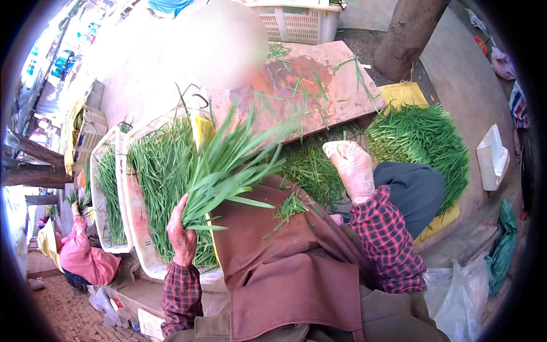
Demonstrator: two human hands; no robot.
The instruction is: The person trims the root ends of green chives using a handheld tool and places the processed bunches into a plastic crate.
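My left hand (pixel 181 239) is wrapped round the lower ends of a loose bunch of garlic chives (pixel 228 171), whose leaves fan out up and to the right over my lap. Raised above the right side of my lap is my right hand (pixel 350 165), in a whitish glove and curled closed. What its fingers hold, if anything, is hidden. Short chive pieces (pixel 292 208) lie on my brown apron (pixel 256 239). Beyond my knees, more loose chives (pixel 313 171) lie scattered on the ground. A thick pile of chives (pixel 421 145) rests on yellow sacking to the right.
Left of me stands a white crate (pixel 149 251) full of chives, with a narrower crate (pixel 99 228) beside it. A stained board (pixel 336 71) lies ahead, near a tree trunk (pixel 407 40). Another person in pink (pixel 85 256) works at far left. A foam box (pixel 491 159) sits right.
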